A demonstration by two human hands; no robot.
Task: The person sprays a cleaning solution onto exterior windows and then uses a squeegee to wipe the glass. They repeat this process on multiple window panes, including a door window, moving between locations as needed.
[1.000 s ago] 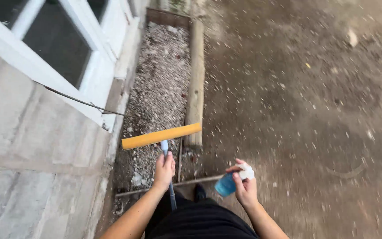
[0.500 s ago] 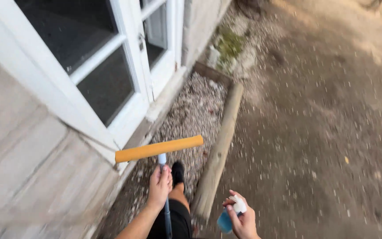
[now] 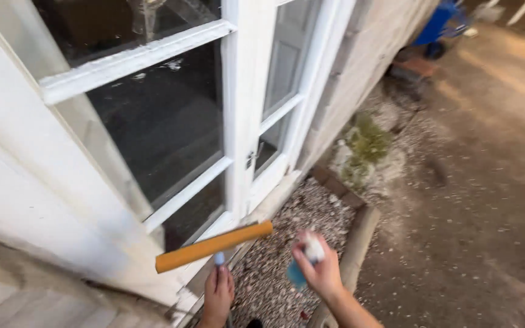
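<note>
A tall white wooden window frame with dark glass panes (image 3: 153,121) fills the left and the middle of the view, set in a pale wall. To the right lies brown dirt ground (image 3: 487,212), and along the foot of the wall runs a strip of grey gravel (image 3: 293,243), closed on its outer side by a round wooden log border (image 3: 353,255). In front of the lowest pane is a window squeegee with a long orange foam head and a thin blue handle (image 3: 214,246) — the head is tilted, its right end higher. The left hand (image 3: 217,294) is closed around the handle just below the head. The right hand (image 3: 318,270) is wrapped around a small blue spray bottle with a white nozzle (image 3: 305,261), blurred, held over the gravel beside the squeegee.
</note>
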